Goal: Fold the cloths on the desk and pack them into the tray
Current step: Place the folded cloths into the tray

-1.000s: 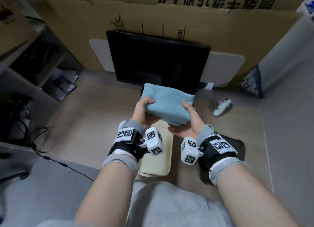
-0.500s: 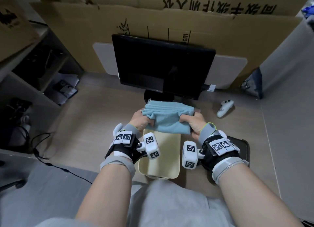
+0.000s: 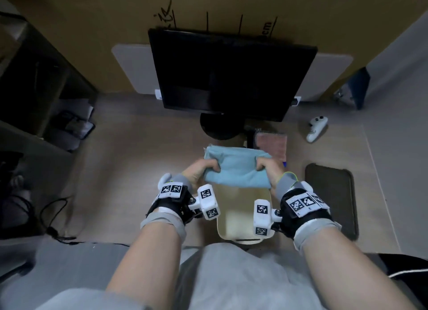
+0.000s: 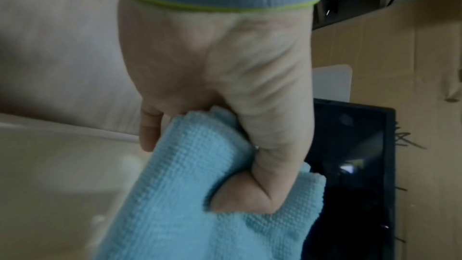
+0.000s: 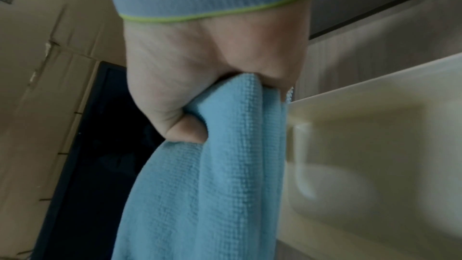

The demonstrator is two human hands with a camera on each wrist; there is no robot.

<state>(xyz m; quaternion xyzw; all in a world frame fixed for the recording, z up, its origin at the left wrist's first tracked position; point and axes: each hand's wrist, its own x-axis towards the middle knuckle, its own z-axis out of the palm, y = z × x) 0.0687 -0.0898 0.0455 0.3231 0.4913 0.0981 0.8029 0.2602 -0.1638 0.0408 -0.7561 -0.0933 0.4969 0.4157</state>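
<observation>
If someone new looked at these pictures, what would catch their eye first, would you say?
The light blue cloth, folded, gripped by the left hand and right hand over the far end of the cream tray. Behind it stands a dark monitor; a reddish cloth lies by its base.

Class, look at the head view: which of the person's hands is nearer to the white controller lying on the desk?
Right. The right hand grips the blue cloth's end on the white controller's side; the left hand grips the opposite end, farther away.
</observation>
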